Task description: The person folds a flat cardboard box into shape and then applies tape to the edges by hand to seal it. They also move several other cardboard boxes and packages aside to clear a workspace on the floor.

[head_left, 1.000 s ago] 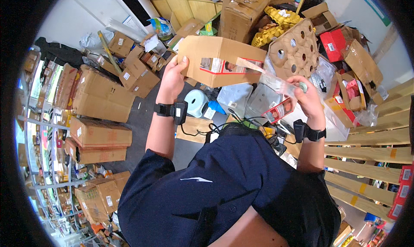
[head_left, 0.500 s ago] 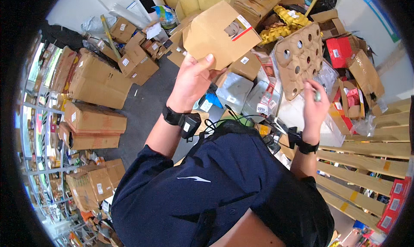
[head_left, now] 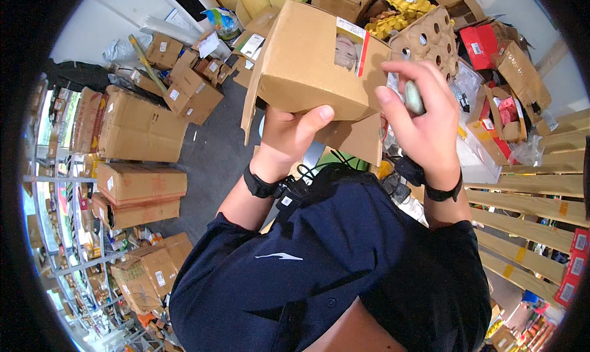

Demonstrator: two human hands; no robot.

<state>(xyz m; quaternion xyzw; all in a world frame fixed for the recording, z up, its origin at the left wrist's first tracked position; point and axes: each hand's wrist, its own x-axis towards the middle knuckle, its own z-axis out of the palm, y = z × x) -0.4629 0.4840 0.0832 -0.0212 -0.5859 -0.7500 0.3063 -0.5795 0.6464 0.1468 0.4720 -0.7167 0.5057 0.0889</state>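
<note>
A brown cardboard box is held up in front of me, with a red-edged picture label on its upper face. Its flaps hang loose on the left side and below on the right. My left hand grips it from underneath, the thumb lying along the near side and the other fingers hidden. Curled beside the box's right end, my right hand has a small pale green oval object held in its bent fingers; its kind I cannot make out.
Behind the box lie a moulded pulp tray, yellow packing trays and a red box. Large cartons stand along the left, near shelving. Wooden slats run along the right.
The box has turned and come nearer, showing its depth and hanging flaps. My right hand has moved left from beside the pulp tray to the box's right end.
</note>
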